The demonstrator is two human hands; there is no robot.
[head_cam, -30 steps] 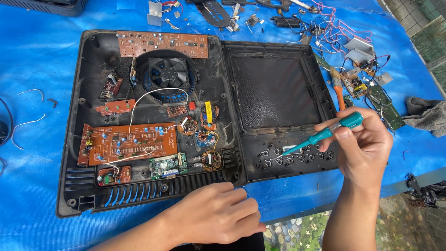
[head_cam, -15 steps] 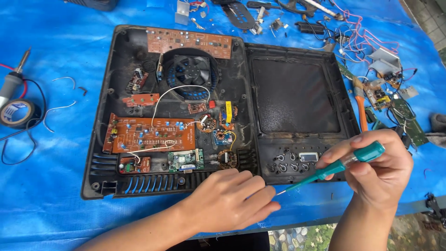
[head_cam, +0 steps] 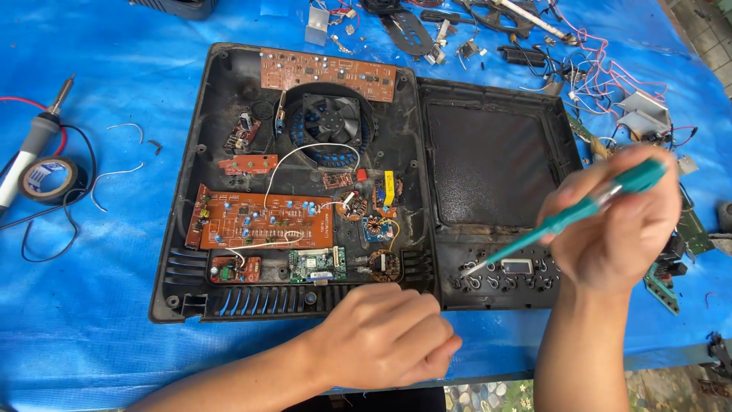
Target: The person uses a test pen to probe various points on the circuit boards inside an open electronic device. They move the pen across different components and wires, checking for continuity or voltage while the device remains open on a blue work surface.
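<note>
Below, your right hand is closed around a teal-handled screwdriver, gripped pen-fashion near the upper end of the handle, so that the shaft slants down and to the left. Its metal tip rests among the small round button posts of the control panel section, just left of a small rectangular window in that strip; whether the tip actually touches a post cannot be told. Your left hand lies loosely curled, fingers folded under and holding nothing, on the blue tarpaulin against the near edge of the opened black appliance housing. That housing lies flat with its inside facing up. Its left half carries a long orange circuit board near the front, a narrower orange board along the far edge, a black cooling fan between them, a small green board by the front vents, and copper-wound coils to the right of the orange board. Its right half is the lid, with a dark square recess above the button strip. To the far left on the tarpaulin sit a soldering iron and, touching it, a roll of black tape. Loose wires and small parts are scattered along the far and right edges, well apart from both hands.
</note>
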